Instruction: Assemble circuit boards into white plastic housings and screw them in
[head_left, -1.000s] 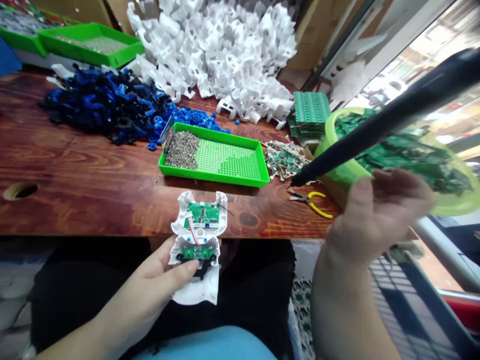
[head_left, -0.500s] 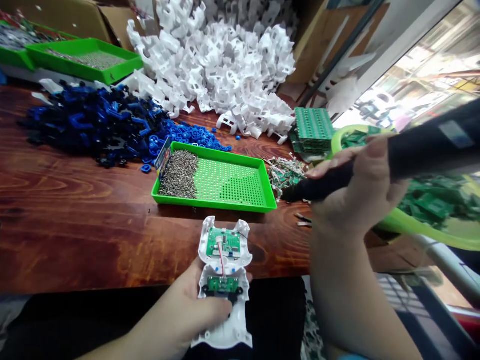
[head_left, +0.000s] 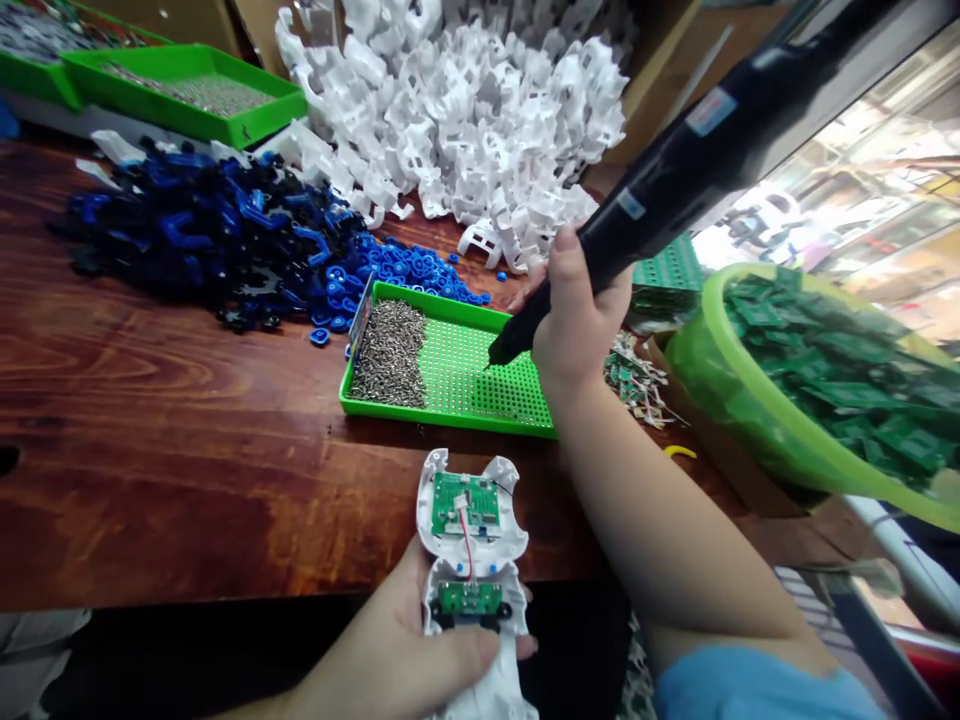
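Observation:
My left hand [head_left: 442,650] is closed round an opened white plastic housing [head_left: 517,535], its thumb lying across the lower half. Inside are a larger green circuit board [head_left: 484,500] in the upper half and a smaller one [head_left: 459,598] below, joined by a red and white wire. My right hand [head_left: 577,320] grips a black electric screwdriver [head_left: 637,215], tilted so that its thin bit points down over a green perforated tray [head_left: 450,415]. Small screws [head_left: 388,350] are heaped in the tray's left part. Whether the bit touches the tray I cannot tell.
White plastic shells [head_left: 465,110] are piled at the back. Blue and black parts [head_left: 217,240] lie left of the tray, near small blue pieces [head_left: 420,265]. A yellow-green basin [head_left: 690,330] of circuit boards stands at right, with wired parts [head_left: 637,380] beside it. Another green tray [head_left: 255,125] sits back left.
My right hand has swung the screwdriver left and raised its rear end, bringing the bit from right of the tray to over it. The left hand still holds the housing; the view has shifted.

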